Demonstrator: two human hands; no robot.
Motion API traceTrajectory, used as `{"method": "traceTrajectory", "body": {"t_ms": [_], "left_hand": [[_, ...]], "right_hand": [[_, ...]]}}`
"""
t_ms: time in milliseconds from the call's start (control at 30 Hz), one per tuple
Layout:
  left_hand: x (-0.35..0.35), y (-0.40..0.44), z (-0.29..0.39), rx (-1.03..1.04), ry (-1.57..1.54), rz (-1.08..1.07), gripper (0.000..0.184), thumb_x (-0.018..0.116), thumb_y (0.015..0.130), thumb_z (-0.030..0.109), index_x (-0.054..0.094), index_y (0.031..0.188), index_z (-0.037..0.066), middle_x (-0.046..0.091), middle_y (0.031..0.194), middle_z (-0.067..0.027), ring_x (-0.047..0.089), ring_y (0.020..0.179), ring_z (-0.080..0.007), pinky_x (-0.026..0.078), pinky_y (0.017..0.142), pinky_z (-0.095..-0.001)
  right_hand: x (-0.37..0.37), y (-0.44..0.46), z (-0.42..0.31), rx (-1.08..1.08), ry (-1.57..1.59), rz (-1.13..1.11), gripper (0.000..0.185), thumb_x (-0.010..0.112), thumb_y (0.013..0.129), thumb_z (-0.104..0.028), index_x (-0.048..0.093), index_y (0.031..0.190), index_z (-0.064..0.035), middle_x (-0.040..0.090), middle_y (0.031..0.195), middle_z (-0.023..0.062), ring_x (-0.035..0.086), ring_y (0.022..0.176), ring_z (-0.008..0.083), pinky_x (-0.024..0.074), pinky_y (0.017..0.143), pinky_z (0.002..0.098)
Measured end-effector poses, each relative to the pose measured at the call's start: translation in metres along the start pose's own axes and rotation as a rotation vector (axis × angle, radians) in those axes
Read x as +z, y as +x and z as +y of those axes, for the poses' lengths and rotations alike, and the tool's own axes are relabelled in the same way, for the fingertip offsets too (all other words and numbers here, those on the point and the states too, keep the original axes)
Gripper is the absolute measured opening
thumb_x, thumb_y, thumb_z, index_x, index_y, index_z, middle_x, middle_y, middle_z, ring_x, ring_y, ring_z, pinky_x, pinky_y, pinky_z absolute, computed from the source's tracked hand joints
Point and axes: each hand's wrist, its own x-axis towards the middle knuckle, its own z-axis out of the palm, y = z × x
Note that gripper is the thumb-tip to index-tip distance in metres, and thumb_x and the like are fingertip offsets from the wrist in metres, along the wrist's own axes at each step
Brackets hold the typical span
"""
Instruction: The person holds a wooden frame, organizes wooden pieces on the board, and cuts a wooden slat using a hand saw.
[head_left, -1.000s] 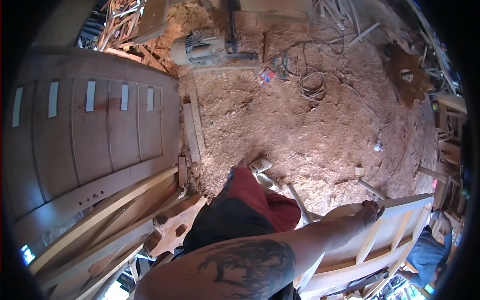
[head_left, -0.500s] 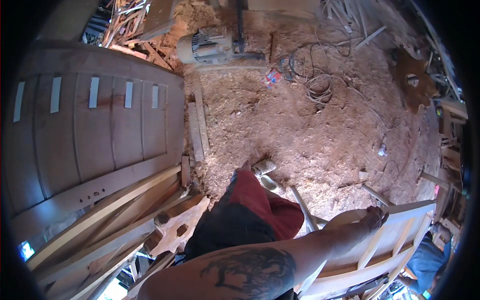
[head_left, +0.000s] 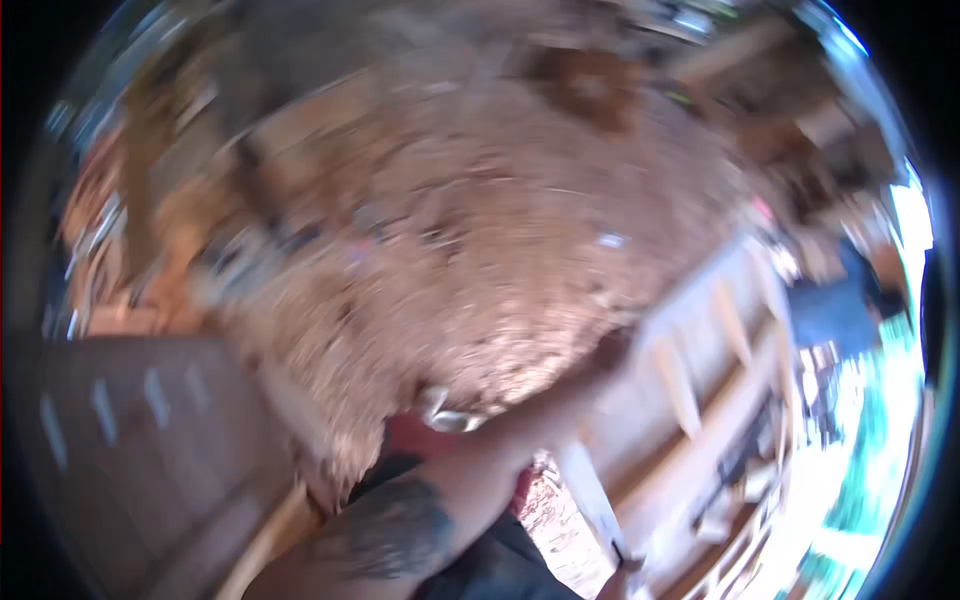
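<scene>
My left hand (head_left: pixel 614 352), at the end of a tattooed forearm, lies at the near corner of a wooden frame (head_left: pixel 690 310) with slats across it. Motion blur smears its fingers, so their grip cannot be made out. Part of what looks like my right hand (head_left: pixel 626 580) shows at the bottom edge, close to a pale wooden leg (head_left: pixel 588 490) of the work stand. A small dark shape touches that hand, too blurred to name. Dark tools or parts (head_left: pixel 750 445) lie on the frame's right side.
Sawdust-covered ground (head_left: pixel 480 270) spreads ahead. A large panelled wooden door (head_left: pixel 130 440) stands at left, beside a motor (head_left: pixel 240 265). A brown wood slab (head_left: pixel 585 85) lies at the back. Another person in blue (head_left: pixel 835 305) is beyond the frame at right.
My view has swung to the right, bringing the frame nearer the middle and blurring everything. My left hand stays at the frame's edge. A second hand now appears at the bottom.
</scene>
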Motion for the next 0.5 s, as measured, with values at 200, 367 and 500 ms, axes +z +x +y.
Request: {"method": "traceTrajectory", "body": {"t_ms": [200, 367, 500], "left_hand": [[0.027, 0.005, -0.01, 0.088, 0.035, -0.099, 0.082, 0.065, 0.088, 0.021, 0.029, 0.16, 0.002, 0.063, 0.125, -0.0279, 0.065, 0.11, -0.0435, 0.055, 0.094, -0.053], [0.016, 0.001, -0.003, 0.139, 0.213, -0.141, 0.089, 0.068, 0.087, 0.022, 0.022, 0.162, 0.007, 0.058, 0.137, -0.0294, 0.065, 0.116, -0.0439, 0.054, 0.098, -0.0527], [0.002, 0.0, 0.004, 0.149, 0.219, -0.164, 0.09, 0.067, 0.086, 0.022, 0.02, 0.161, 0.006, 0.058, 0.135, -0.0314, 0.064, 0.117, -0.0468, 0.053, 0.1, -0.0532]], "right_hand": [[0.017, -0.09, 0.088, 0.415, -0.372, -0.096, 0.042, 0.07, 0.083, -0.042, 0.077, 0.109, -0.0092, 0.062, 0.137, 0.0201, 0.053, 0.133, 0.0368, 0.045, 0.106, 0.0501], [-0.066, -0.089, 0.076, 0.823, 0.348, 0.043, 0.096, 0.068, 0.081, -0.044, 0.032, 0.158, 0.0012, 0.029, 0.166, 0.0203, 0.028, 0.153, 0.0399, 0.0252, 0.124, 0.0539], [-0.066, -0.069, 0.112, 0.958, 0.348, 0.036, 0.099, 0.069, 0.08, -0.042, 0.03, 0.159, 0.0036, 0.025, 0.168, 0.0216, 0.023, 0.154, 0.0421, 0.024, 0.124, 0.0543]]}}
